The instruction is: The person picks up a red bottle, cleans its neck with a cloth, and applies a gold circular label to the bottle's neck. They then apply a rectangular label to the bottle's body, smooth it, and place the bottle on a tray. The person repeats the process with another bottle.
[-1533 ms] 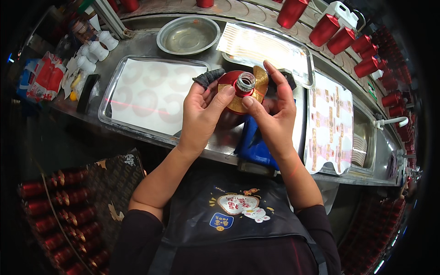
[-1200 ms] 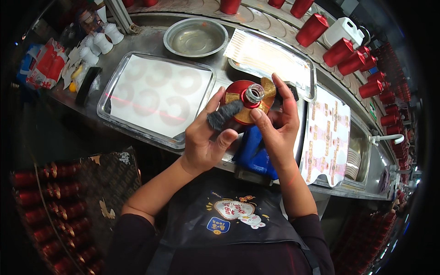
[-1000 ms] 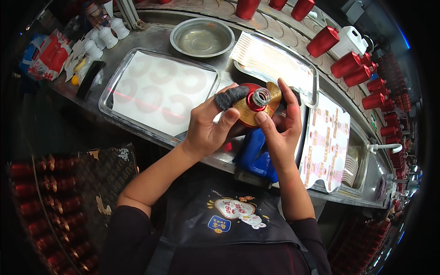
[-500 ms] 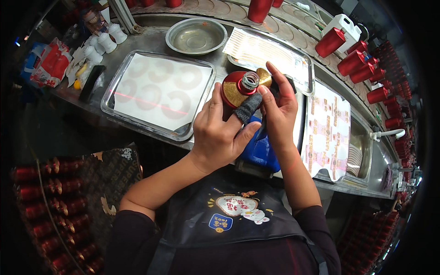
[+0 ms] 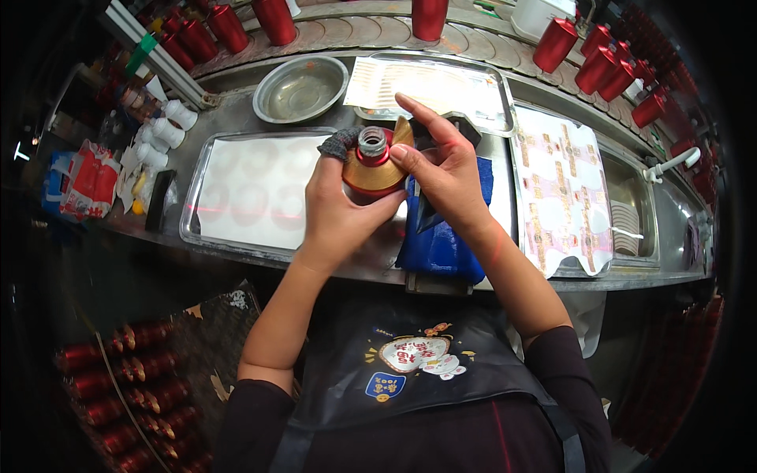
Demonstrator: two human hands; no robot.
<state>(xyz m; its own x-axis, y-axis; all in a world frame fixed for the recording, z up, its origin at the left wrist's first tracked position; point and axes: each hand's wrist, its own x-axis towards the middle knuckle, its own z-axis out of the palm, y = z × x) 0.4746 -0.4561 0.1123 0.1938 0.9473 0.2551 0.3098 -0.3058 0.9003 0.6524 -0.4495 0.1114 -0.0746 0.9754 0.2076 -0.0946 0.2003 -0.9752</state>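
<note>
Between my hands is a red bottle point(image 5: 356, 186) with a bare threaded glass neck point(image 5: 373, 142), seen from above. A gold curved label point(image 5: 371, 173) lies around its sloping shoulder, and one end stands up off the bottle beside the neck. My left hand point(image 5: 322, 211) is wrapped around the bottle's left side. Its forefinger wears a dark grey finger cover point(image 5: 339, 145) and bends near the neck. My right hand point(image 5: 451, 183) has its thumb on the gold label at the bottle's right; its forefinger stretches up and away.
Below my right hand a blue cloth point(image 5: 449, 251) covers a stand. Trays hold a white sheet point(image 5: 256, 193) and striped strips point(image 5: 374, 85). A metal basin point(image 5: 301, 91), printed label sheet point(image 5: 560, 193) and sink point(image 5: 648, 205) lie around. Red bottles point(image 5: 430, 17) stand on the far conveyor.
The view has shifted. The bottle has turned, bringing gold label across its near side. My left forefinger has moved from the near side to the neck's left; the right thumb stays at the label.
</note>
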